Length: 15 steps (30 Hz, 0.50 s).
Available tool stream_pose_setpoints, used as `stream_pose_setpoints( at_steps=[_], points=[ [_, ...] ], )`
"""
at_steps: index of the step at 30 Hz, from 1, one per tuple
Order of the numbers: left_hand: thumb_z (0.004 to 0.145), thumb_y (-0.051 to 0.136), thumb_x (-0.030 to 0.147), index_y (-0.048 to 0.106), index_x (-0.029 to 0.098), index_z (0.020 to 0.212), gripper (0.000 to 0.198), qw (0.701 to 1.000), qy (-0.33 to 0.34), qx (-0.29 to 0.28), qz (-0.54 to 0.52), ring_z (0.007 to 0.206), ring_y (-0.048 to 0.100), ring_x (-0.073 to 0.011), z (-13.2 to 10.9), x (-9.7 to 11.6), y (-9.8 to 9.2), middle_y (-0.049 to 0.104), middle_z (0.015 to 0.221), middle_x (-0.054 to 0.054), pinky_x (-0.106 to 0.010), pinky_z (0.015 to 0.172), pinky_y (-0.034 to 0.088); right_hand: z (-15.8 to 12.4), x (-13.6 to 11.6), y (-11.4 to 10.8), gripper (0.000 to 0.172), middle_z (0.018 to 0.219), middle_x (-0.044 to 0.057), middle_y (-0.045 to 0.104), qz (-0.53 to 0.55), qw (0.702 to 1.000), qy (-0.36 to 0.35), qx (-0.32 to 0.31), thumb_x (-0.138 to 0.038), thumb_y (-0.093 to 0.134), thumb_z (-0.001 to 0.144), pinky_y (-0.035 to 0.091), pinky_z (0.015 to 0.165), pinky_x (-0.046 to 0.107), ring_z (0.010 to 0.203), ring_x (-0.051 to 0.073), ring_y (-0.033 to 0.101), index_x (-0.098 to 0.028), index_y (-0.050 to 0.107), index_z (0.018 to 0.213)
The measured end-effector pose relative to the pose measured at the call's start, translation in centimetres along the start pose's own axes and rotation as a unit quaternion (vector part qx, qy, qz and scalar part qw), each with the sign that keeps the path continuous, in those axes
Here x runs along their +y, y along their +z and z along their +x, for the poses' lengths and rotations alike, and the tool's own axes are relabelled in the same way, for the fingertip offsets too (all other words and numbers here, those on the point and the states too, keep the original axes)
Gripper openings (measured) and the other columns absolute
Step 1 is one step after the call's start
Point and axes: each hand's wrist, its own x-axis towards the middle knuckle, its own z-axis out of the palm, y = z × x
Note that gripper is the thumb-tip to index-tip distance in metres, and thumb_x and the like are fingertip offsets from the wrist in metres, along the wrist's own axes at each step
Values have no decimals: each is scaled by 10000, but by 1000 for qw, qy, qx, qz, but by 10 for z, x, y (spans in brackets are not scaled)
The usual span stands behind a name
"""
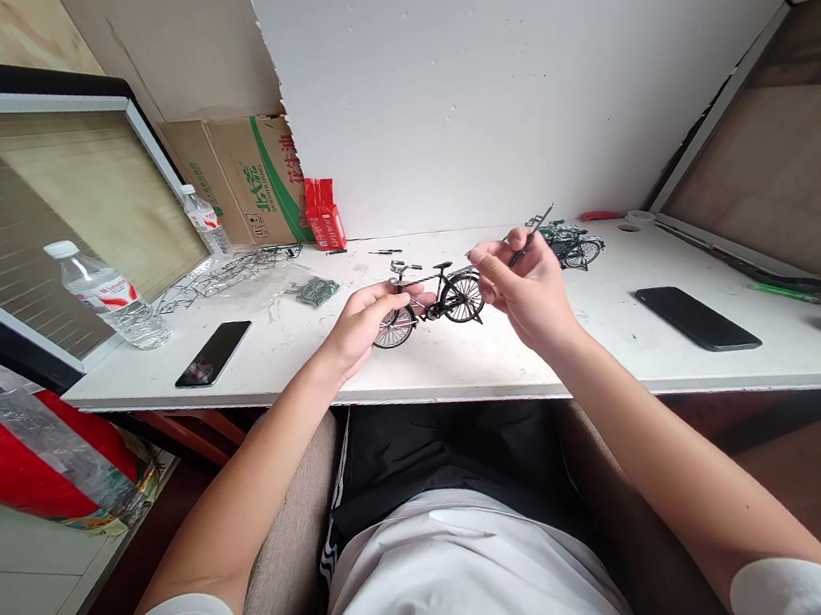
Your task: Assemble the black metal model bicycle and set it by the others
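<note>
A small black model bicycle (461, 299) stands above the white table, its silver handlebar to the left and its rear wheel to the right. My left hand (359, 326) is closed around its front part, thumb and fingers by the front fork. My right hand (533, 286) is beside the rear wheel and rear rack, thumb and index finger pinched together. A thin dark screwdriver-like tool (541, 220) sticks up between the fingers of that hand. Whether the pinched fingertips hold a tiny part or touch the rack, I cannot tell.
More model bicycles (576, 243) stand behind my right hand. Phones (214, 353) (697, 317) lie left and right. Wire-like part frames (224, 271), a bag of small parts (314, 291), water bottles (111, 296), a red box (324, 216) and a carton (243, 183) are at the left.
</note>
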Motion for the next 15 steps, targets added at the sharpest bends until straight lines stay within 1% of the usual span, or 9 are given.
stream_pose_setpoints(
  at_steps=[3, 7, 12, 15],
  points=[
    [869, 810, 379, 836, 145, 1101, 330, 1000, 10, -16, 18, 1203, 745, -316, 0, -1, -2, 827, 1200, -149, -439, 1105, 499, 4, -8, -7, 711, 947, -50, 676, -18, 999, -27, 8, -454, 984, 729, 315, 390, 253, 479, 55, 385, -296, 320, 928],
    [886, 793, 387, 852, 138, 1084, 324, 997, 14, -42, 58, 1187, 748, -311, 0, -3, -4, 823, 1207, -159, -418, 1085, 507, 6, -9, -13, 731, 907, -54, 705, -48, 998, -25, -16, -480, 999, 713, 291, 360, 241, 468, 55, 333, -296, 325, 931],
    [880, 802, 393, 856, 127, 1092, 344, 996, 13, -52, 72, 1131, 759, -295, -1, -3, 0, 828, 1182, -167, -408, 1068, 520, 2, -4, -10, 726, 938, -45, 716, -70, 996, -24, -48, -547, 983, 733, 314, 332, 226, 455, 48, 356, -299, 336, 951],
    [892, 807, 432, 851, 128, 1122, 384, 995, 19, -51, 86, 1142, 753, -295, -3, -2, 1, 822, 1202, -171, -412, 1070, 522, -3, -4, -4, 721, 937, -46, 706, -63, 995, -18, -76, -522, 983, 743, 378, 358, 222, 459, 43, 401, -297, 331, 952]
  ],
)
